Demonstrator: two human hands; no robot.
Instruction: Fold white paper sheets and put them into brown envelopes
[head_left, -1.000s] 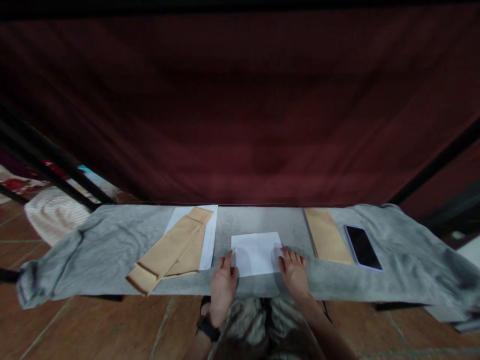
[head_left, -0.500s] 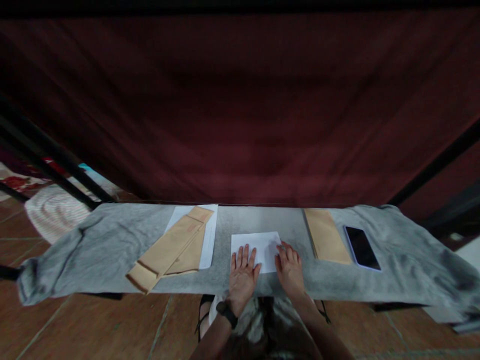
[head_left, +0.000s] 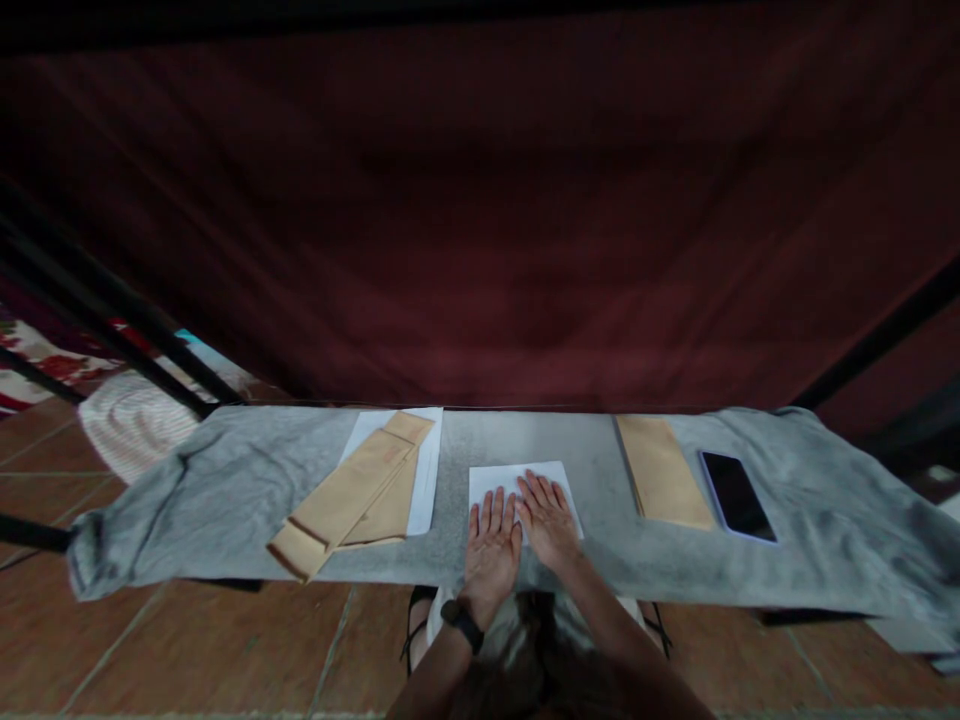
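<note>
A small white sheet of paper point(head_left: 495, 479) lies on the grey cloth in front of me; whether it is folded I cannot tell. My left hand point(head_left: 493, 555) rests flat on its left part, fingers stretched out. Beside it, almost touching, my right hand point(head_left: 549, 522) lies flat across the right part with the fingers spread. Both palms face down and hide the paper's near portion. A dark watch point(head_left: 463, 625) sits on my left wrist.
Brown paper envelopes point(head_left: 352, 480) overlap on white sheets point(head_left: 426, 490) at the left. To the right lie another brown envelope stack point(head_left: 664, 475) and a phone point(head_left: 739, 497). Grey cloth point(head_left: 240, 490) covers the narrow bench; a dark red curtain point(head_left: 510, 250) hangs behind.
My left hand has gone from the paper's left edge onto its surface. My right hand has slid from the right edge inward, and the two hands are now side by side.
</note>
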